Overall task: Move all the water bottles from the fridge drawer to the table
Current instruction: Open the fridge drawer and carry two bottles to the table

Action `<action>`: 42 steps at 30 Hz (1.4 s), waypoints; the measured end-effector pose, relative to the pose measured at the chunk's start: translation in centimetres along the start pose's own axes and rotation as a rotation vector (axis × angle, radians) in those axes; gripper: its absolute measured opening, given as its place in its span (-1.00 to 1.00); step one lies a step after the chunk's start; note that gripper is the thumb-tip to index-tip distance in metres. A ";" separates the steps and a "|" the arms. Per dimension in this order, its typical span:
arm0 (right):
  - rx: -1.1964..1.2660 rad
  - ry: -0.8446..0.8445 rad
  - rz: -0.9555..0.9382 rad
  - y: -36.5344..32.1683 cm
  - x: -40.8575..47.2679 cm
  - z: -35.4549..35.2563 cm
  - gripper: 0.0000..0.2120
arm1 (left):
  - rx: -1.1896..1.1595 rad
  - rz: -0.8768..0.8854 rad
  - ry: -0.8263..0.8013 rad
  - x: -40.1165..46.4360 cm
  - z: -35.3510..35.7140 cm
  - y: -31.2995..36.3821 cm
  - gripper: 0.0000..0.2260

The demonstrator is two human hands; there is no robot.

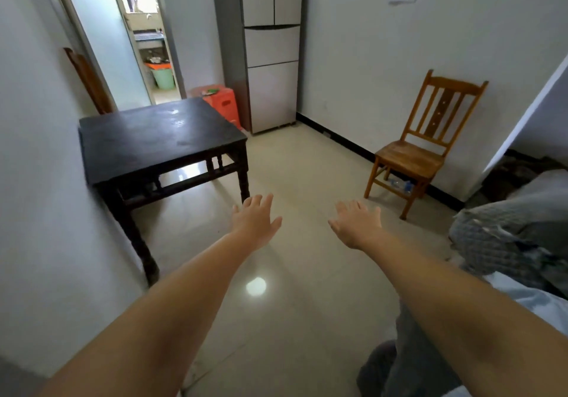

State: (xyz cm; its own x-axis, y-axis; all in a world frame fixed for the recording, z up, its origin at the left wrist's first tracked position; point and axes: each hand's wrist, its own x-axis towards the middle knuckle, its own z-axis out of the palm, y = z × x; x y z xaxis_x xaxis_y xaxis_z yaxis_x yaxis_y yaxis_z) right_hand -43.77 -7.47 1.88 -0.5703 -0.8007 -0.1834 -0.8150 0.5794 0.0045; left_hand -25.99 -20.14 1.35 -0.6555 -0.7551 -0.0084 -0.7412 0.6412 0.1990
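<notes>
Over the pale tiled floor (292, 273), nearest the camera, both bare arms reach forward. The left hand (256, 221) and the right hand (358, 226) are spread flat with the fingers straight, and neither has hold of anything; they look held out ready for the work, not yet engaged with it. Beyond the left hand stands the dark wooden table (159, 138), its left edge against the wall and its near right corner jutting into the room, so bottles could be set down from the open floor side. To the right a wooden chair (424, 147) stands against the wall. Farthest off, past the table's far right corner and an orange stool (222, 101), is the fridge (272, 58), with its doors and both lower drawers closed. No water bottles can be seen; they are presumably still inside a drawer, so the task seems not yet started.
</notes>
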 end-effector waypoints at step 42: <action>0.020 0.026 0.004 12.4 87.1 -18.1 -0.46 | 0.025 0.056 0.020 90.3 -2.5 3.0 -0.44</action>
State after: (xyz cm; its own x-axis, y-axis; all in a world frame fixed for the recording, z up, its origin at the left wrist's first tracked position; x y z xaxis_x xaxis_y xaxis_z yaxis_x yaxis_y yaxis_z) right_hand -105.39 -72.79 3.75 -0.5762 -0.8020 -0.1575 -0.8106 0.5854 -0.0147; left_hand -87.03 -86.74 3.67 -0.6932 -0.7204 0.0222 -0.7069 0.6856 0.1740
